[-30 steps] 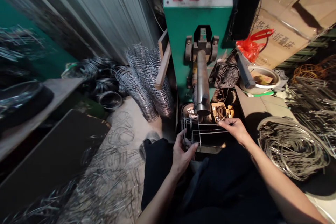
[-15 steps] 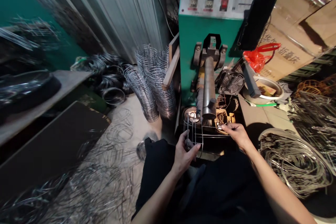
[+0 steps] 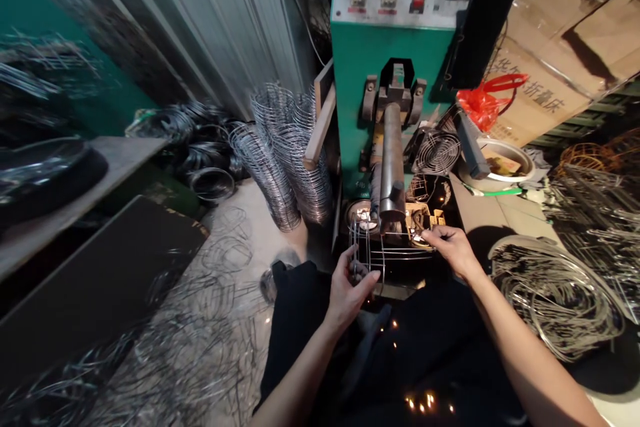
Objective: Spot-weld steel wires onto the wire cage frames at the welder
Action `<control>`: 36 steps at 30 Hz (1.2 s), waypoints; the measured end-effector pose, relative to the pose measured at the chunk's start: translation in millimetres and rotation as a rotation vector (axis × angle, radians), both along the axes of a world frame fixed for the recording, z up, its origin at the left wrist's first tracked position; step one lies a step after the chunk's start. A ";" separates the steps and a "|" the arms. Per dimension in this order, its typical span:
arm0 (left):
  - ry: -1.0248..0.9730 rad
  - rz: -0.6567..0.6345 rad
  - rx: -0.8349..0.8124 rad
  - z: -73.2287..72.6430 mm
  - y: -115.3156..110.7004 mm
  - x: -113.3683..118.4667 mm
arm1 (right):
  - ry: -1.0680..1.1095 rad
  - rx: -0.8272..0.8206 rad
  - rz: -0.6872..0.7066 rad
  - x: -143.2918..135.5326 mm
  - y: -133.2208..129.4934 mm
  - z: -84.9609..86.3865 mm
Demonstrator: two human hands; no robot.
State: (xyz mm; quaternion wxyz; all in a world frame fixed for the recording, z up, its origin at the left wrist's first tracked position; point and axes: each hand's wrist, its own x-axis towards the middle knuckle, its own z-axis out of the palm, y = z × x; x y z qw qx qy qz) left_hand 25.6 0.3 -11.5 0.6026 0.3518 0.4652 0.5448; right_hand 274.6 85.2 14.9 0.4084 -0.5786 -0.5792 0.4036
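I have my left hand [image 3: 350, 290] gripping a wire frame [image 3: 369, 245], my right hand [image 3: 453, 251] pinching a thin wire [image 3: 407, 234], metal cylinder [image 3: 393, 160] near, sparks [image 3: 430, 400] over dark clothing [image 3: 430, 340]

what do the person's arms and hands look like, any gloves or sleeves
Both the left hand and the right hand are bare, with no gloves. No watch or bracelet shows at either wrist, and no sleeves cover the visible forearms. Dark, nearly black clothing shows between the arms. I can't make out any markings.
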 end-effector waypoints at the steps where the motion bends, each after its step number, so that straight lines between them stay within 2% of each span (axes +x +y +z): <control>1: 0.004 -0.017 0.000 2.4 -7.3 -3.7 | -0.001 0.001 0.023 3.3 -4.9 1.3; 4: -0.011 -0.146 0.034 12.8 -32.3 -24.9 | 0.007 -0.057 0.139 14.3 -21.1 2.6; 6: -0.081 -0.234 0.048 22.9 -43.6 -44.9 | 0.047 -0.190 0.223 18.7 -28.4 1.7; 9: -0.255 -0.247 -0.012 38.3 -44.3 -71.8 | 0.075 -0.442 0.358 19.3 -28.9 -4.2; 12: -0.387 -0.222 -0.094 43.4 -35.3 -84.3 | 0.071 -0.620 0.498 18.3 -25.1 -19.9; 14: -0.402 -0.220 -0.149 37.1 -32.0 -85.6 | 0.083 -0.675 0.559 18.0 -27.9 -35.0; 17: -0.346 -0.198 -0.302 15.4 -35.2 -85.5 | 0.080 -0.668 0.564 16.1 -43.7 -55.0; 21: -0.197 -0.151 -0.441 -16.0 -46.0 -87.7 | 0.096 -0.483 0.393 13.4 -67.7 -62.1; 24: -0.088 -0.198 -0.458 -19.2 -47.5 -89.3 | 0.027 -0.372 0.276 17.5 -70.1 -59.8; 27: -0.149 -0.297 -0.341 -3.0 -40.9 -89.4 | 0.051 -0.540 0.271 28.0 -60.3 -60.1; 30: -0.229 -0.347 -0.155 6.5 -40.8 -84.2 | 0.160 -0.763 0.361 39.6 -54.2 -63.6; 32: -0.182 -0.338 -0.210 -2.5 -51.7 -76.7 | 0.183 -0.822 0.409 44.1 -57.9 -68.7; 34: -0.116 -0.285 -0.374 -21.7 -70.4 -67.6 | 0.139 -0.843 0.445 45.2 -66.1 -76.8; 36: -0.132 -0.204 -0.489 -42.7 -92.2 -58.5 | 0.043 -0.878 0.503 43.8 -74.8 -86.5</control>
